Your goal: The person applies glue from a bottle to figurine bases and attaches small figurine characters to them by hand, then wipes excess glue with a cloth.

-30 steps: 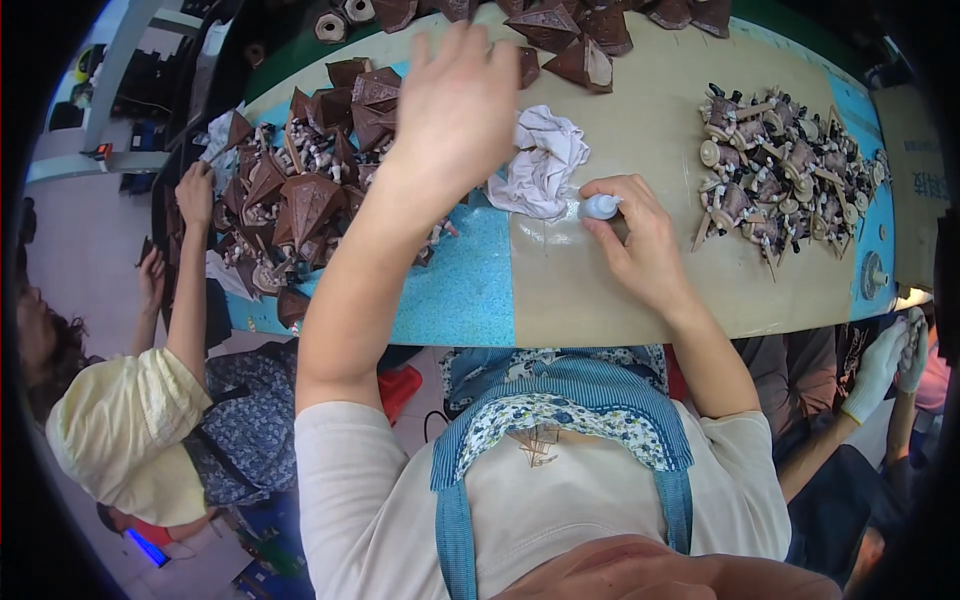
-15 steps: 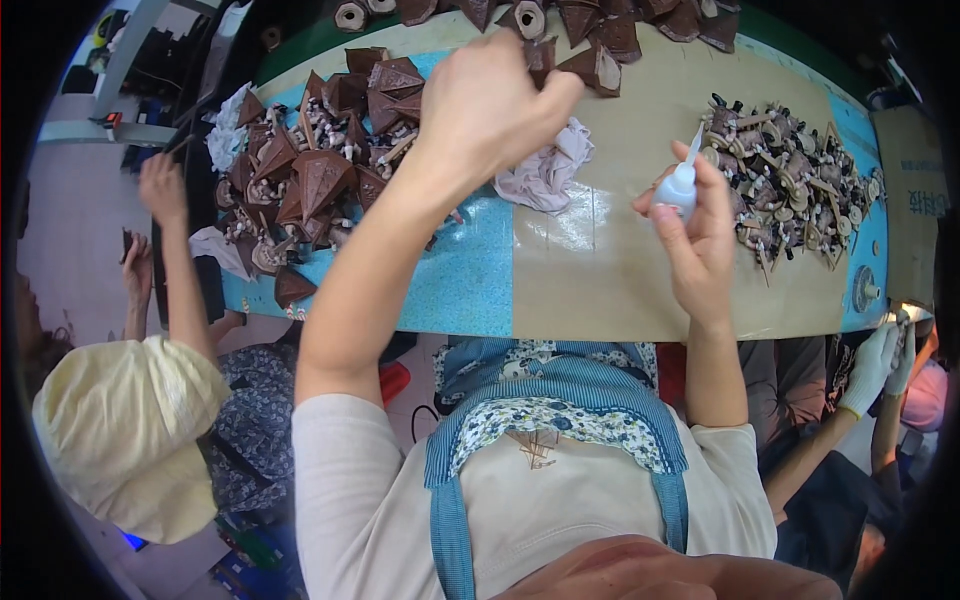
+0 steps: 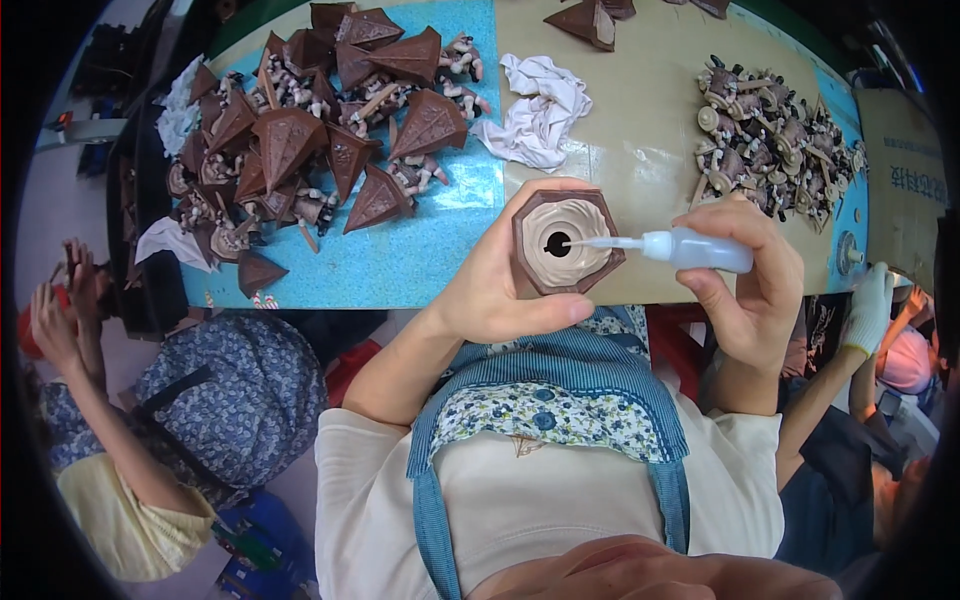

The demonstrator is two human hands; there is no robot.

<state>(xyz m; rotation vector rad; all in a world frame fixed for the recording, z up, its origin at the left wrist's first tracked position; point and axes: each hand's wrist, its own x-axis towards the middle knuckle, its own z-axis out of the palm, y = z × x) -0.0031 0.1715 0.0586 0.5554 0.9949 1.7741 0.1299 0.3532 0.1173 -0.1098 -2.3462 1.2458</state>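
Observation:
My left hand is closed round a brown six-sided hollow piece, its beige inside and dark round hole turned up. In my right hand lies a translucent squeeze bottle with a long thin nozzle, held sideways between thumb and fingers. The nozzle's tip reaches over the beige hollow, right beside the hole; whether it touches cannot be made out. Both hands are in front of the table's near edge. Left of them lies a heap of brown pointed, faceted pieces mixed with small figurines.
A crumpled white cloth lies mid-table beyond my hands. Small figurines are piled at the right, and more brown pieces lie at the far edge. Co-workers sit close on both sides; a white-gloved hand is at the right.
My left hand has come back from the far pile and now holds a brown hollow piece. My right hand has tipped the bottle from upright to sideways, its nozzle over that piece.

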